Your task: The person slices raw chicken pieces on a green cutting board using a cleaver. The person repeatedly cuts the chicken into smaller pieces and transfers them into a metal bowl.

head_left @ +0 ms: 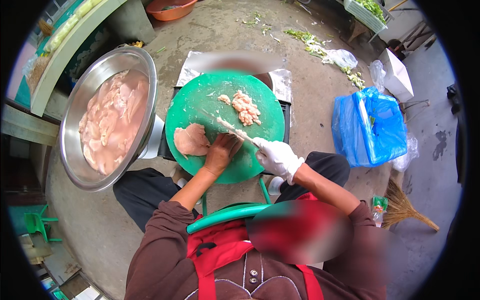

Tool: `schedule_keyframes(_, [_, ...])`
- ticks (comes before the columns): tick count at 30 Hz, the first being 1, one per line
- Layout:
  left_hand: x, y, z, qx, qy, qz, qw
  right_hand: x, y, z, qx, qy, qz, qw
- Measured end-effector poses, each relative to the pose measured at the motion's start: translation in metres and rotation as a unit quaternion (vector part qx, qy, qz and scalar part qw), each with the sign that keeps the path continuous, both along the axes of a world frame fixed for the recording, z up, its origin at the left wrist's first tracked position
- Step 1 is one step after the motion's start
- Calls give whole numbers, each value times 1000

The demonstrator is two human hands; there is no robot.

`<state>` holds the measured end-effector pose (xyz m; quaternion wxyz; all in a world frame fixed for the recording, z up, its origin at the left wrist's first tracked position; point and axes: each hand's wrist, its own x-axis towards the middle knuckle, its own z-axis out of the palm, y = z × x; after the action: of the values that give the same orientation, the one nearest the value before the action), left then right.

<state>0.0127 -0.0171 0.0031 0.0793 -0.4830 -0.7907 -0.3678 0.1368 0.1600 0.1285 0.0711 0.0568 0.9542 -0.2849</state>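
On a round green cutting board [202, 88], my bare left hand [222, 150] presses down, fingers together and curled beside the knife. What lies under those fingertips is hidden. My right hand [279, 157], in a white glove, grips a knife [234, 130] whose blade slants up and left across the board, with pale bits of meat stuck along it. A large piece of raw chicken breast [191, 139] lies just left of my left hand. Farther up the board sit a pile of diced raw chicken [245, 108] and a smaller clump [224, 99].
To my left, a large steel basin [146, 67] holds raw chicken in cloudy liquid. A blue plastic bag [347, 127] stands at right, near a straw broom [403, 208]. Vegetable scraps [309, 41] litter the concrete floor. An orange basin [170, 14] sits at the back.
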Motion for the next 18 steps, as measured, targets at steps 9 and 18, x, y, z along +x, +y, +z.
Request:
schedule_keyframes(9, [-1,-2,-13,34,1,1,999,35,-10,21,45,-108,0,993])
schedule_keyframes(18, [1,3,1,53,48,-2,997,-36,-17,-29,35,88,6,995])
